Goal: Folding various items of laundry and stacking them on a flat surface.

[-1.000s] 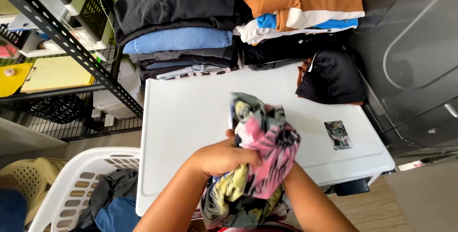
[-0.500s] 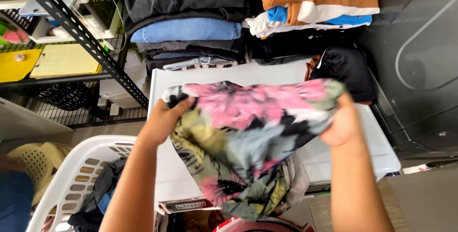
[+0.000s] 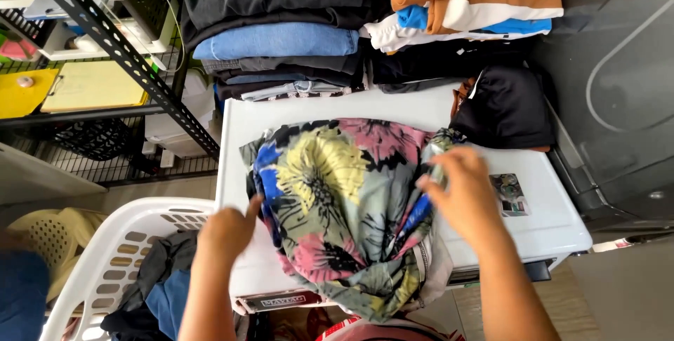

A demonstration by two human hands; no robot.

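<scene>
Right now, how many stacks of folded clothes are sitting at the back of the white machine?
2. A dark and blue stack at back left, and an orange, white and blue stack at back right. A loose black garment beside them isn't stacked; more may be cut off above.

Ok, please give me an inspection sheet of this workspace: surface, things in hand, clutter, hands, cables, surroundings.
Surface: white appliance top, mostly covered.
Job's things: floral garment spread flat, lower edge hanging off the front.
Clutter: folded clothes stacks at back; black garment; small card.
Grips: left hand at the garment's left edge; right hand on its right side.
Cables: nothing seen.
Surroundings: white laundry basket with clothes; black metal shelf.
</scene>
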